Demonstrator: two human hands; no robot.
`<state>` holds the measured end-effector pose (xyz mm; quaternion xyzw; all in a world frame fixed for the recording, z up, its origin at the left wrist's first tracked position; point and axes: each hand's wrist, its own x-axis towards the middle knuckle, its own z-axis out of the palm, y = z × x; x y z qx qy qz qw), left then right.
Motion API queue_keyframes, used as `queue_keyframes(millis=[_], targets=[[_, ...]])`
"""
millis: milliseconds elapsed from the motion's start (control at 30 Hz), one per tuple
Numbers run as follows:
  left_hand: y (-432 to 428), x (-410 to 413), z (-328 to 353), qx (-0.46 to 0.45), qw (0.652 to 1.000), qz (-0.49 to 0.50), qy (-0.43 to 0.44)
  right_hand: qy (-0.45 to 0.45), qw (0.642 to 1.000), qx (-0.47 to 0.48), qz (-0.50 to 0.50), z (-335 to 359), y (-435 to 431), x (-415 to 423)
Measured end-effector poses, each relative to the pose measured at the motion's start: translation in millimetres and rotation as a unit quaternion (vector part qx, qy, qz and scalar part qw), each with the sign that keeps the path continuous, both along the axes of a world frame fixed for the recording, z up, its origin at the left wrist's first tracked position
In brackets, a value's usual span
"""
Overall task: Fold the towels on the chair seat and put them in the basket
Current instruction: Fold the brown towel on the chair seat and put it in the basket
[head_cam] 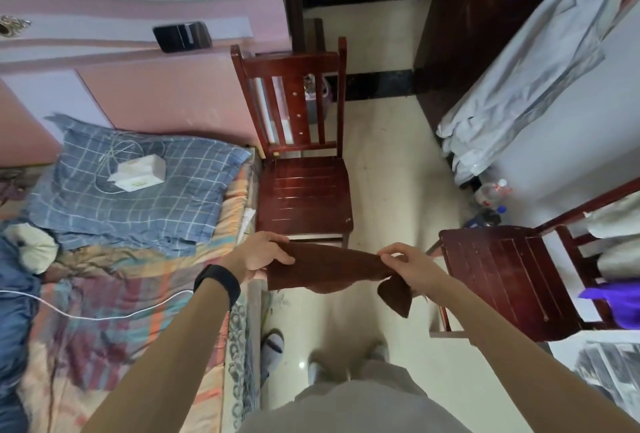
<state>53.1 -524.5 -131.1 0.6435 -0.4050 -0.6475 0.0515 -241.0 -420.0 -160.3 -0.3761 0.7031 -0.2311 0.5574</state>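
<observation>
I hold a brown towel (325, 268) stretched between both hands, in the air just in front of a dark red wooden chair (304, 190). My left hand (259, 254) grips its left end, with a black band on that wrist. My right hand (403, 264) pinches the right end, and a corner of the towel hangs down below it. The chair seat is bare. A second red wooden chair (502, 276) stands to the right, with a purple cloth (613, 301) at its far edge. No basket is in view.
A bed (131, 294) with a blue checked pillow (138, 186), a tissue box (138, 174) and a white cable lies to the left. A pale shirt (526, 79) hangs at the right, bottles (491, 190) on the floor below. Slippers sit near my feet.
</observation>
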Motion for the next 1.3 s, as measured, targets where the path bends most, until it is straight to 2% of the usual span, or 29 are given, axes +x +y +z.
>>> queue_keyframes(millis=[100, 200, 267, 300, 367, 400, 467, 533, 600, 733, 933, 1033, 1100, 1300], targets=[[-2.3, 3.6, 4.0, -0.016, 1.0, 0.001, -0.001, 0.016, 0.999, -0.038, 0.02, 10.5, -6.4, -1.4], [-5.7, 6.6, 9.4, -0.024, 0.998, 0.058, 0.015, -0.021, 0.991, -0.023, 0.132, 27.5, -8.9, -8.9], [-8.4, 10.6, 10.9, -0.021, 0.99, 0.12, 0.066, 0.047, 0.973, -0.035, 0.224, 33.0, -9.7, -11.3], [-9.1, 12.1, 12.5, -0.016, 0.987, 0.132, 0.094, 0.096, 0.965, -0.057, 0.238, 32.2, -10.8, -12.1], [-8.7, 13.1, 15.0, -0.012, 0.99, 0.079, 0.12, 0.17, 0.959, -0.113, 0.196, 28.2, -14.5, -15.0], [-7.0, 12.5, 16.4, -0.011, 0.994, 0.026, 0.104, 0.189, 0.959, -0.131, 0.164, 27.4, -16.3, -16.8], [-2.9, 8.0, 17.6, -0.036, 0.994, -0.106, 0.012, 0.203, 0.961, -0.136, 0.127, 27.9, -20.1, -19.6], [1.8, 1.9, 13.6, -0.139, 0.956, -0.224, -0.128, 0.21, 0.961, -0.135, 0.122, 27.1, -24.0, -22.3], [4.8, -2.7, 9.4, -0.254, 0.909, -0.258, -0.208, 0.216, 0.959, -0.144, 0.115, 26.4, -27.2, -25.0], [6.3, 0.2, 12.0, -0.323, 0.904, -0.184, -0.211, 0.227, 0.959, -0.148, 0.081, 23.6, -33.3, -34.4], [7.3, 12.9, 17.3, -0.333, 0.922, -0.059, -0.188, 0.255, 0.955, -0.132, 0.07, 21.0, -30.9, -49.7], [5.9, 16.6, 21.8, -0.337, 0.927, -0.03, -0.161, 0.317, 0.938, -0.119, 0.073, 16.8, -33.0, -49.2], [-0.2, 19.1, 25.9, -0.338, 0.929, -0.02, -0.15, 0.34, 0.927, -0.147, 0.063, 19.7, -41.4, -46.0], [-30.3, 14.3, 49.6, -0.353, 0.928, 0.053, -0.103, 0.28, 0.933, -0.223, 0.019, 43.7, -84.8, -48.3]])
